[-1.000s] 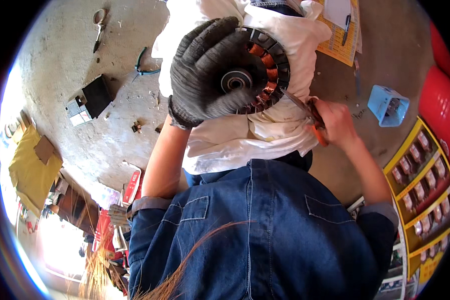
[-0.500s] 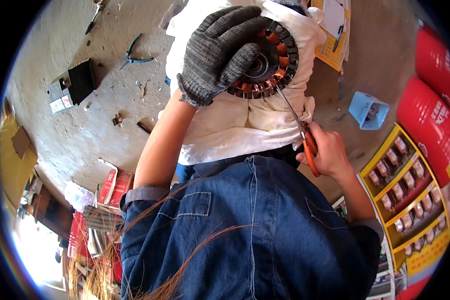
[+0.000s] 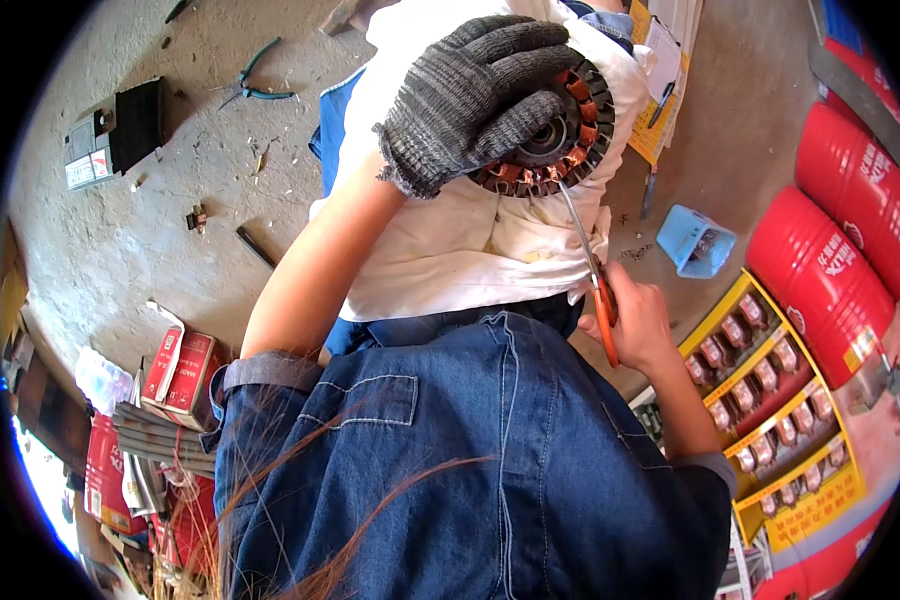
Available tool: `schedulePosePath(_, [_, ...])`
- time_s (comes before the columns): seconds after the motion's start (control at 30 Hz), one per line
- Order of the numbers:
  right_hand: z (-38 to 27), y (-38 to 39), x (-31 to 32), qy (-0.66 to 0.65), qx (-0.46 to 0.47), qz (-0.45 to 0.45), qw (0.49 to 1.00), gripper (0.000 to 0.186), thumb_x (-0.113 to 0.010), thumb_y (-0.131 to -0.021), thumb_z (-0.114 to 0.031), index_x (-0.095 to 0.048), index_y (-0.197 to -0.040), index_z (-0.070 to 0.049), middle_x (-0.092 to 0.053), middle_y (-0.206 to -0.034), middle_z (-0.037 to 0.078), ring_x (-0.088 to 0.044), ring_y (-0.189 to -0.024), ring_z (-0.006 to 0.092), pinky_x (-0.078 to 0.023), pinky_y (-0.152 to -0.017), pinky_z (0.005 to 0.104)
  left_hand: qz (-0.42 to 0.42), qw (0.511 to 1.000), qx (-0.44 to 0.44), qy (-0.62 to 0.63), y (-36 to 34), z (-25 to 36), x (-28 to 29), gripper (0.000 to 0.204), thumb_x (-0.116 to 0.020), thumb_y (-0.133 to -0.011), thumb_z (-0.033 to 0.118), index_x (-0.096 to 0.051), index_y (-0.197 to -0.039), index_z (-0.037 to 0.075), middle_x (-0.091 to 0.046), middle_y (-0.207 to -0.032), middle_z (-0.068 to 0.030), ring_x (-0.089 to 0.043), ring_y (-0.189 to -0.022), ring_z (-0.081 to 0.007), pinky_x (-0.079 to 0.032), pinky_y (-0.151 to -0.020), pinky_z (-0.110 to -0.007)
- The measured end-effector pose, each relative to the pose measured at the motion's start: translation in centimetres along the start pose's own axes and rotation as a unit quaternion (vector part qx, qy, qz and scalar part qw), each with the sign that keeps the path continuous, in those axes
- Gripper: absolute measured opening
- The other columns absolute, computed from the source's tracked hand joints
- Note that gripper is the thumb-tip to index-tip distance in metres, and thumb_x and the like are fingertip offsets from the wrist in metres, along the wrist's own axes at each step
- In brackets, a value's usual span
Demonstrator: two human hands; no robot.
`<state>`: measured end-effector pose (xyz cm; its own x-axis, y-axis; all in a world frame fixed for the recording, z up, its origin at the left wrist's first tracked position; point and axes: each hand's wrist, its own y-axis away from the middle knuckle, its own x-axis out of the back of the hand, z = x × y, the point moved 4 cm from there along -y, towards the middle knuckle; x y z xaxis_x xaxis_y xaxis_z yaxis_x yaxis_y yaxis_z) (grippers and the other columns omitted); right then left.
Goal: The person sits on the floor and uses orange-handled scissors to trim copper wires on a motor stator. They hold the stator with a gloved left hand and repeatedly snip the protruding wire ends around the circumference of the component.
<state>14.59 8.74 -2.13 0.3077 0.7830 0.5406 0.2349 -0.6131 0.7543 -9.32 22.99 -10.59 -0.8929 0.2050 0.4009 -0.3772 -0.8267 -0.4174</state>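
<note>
A round motor stator (image 3: 604, 125), with a ring of copper windings and dark metal teeth, rests on a white cloth (image 3: 410, 265) over my lap. My left hand (image 3: 475, 105), in a grey knitted glove, is closed over its left side, and the gloved fingers hide that part of the windings. In my bare right hand (image 3: 638, 320) is a pair of scissors (image 3: 580, 225) with orange handles and long slim blades. The blade tips touch or nearly touch the copper at the stator's near edge. Whether a wire lies between the blades cannot be made out.
Pliers (image 3: 253, 82) and a dark box-shaped part (image 3: 135, 125) lie on the floor at left. A blue plastic basket (image 3: 697, 240) stands at right, near red drums (image 3: 820, 265) and a yellow rack (image 3: 785, 410) of small packages. A pen (image 3: 660, 105) lies on papers beyond.
The whole view has shifted a little, with the floor objects displaced. Both hands keep their hold on the stator and scissors; the scissor handles look somewhat closer together.
</note>
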Motion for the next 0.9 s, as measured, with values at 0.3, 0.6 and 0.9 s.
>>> schedulePosePath(0.3, [-0.8,-0.3,0.8,-0.001,-0.007,-0.006,1.000,0.047,-0.084,-0.074,-0.035,-0.054,-0.094,-0.005,-0.070,-0.076,0.014,-0.068,-0.076,0.0395,-0.052,-0.067,0.0454,-0.002,1.000,0.010,0.000,0.2,-0.1,0.0,0.039,-0.061,-0.093,0.026,-0.062,-0.125,0.004,-0.060,-0.130,-0.0206,-0.058,-0.117,-0.0390,-0.047,-0.102,-0.047])
schedulePosePath(0.6, [-0.9,-0.7,0.9,0.000,-0.001,-0.004,1.000,0.050,-0.084,-0.075,-0.039,-0.053,-0.095,-0.004,-0.068,-0.073,0.015,-0.067,-0.073,0.0405,-0.051,-0.064,0.0456,-0.005,1.000,0.013,-0.001,0.1,-0.1,0.0,0.040,-0.061,-0.092,0.027,-0.062,-0.125,0.004,-0.060,-0.130,-0.0210,-0.058,-0.118,-0.0394,-0.046,-0.103,-0.047])
schedulePosePath(0.9, [-0.3,-0.9,1.0,0.001,-0.007,0.022,1.000,0.049,-0.083,-0.074,-0.033,-0.053,-0.096,-0.002,-0.059,-0.067,0.019,-0.061,-0.067,0.0434,-0.047,-0.058,0.0448,-0.018,1.000,0.010,0.001,0.2,-0.5,-0.1,0.054,-0.067,-0.087,0.040,-0.061,-0.128,0.005,-0.058,-0.132,-0.0208,-0.057,-0.119,-0.0395,-0.045,-0.103,-0.048])
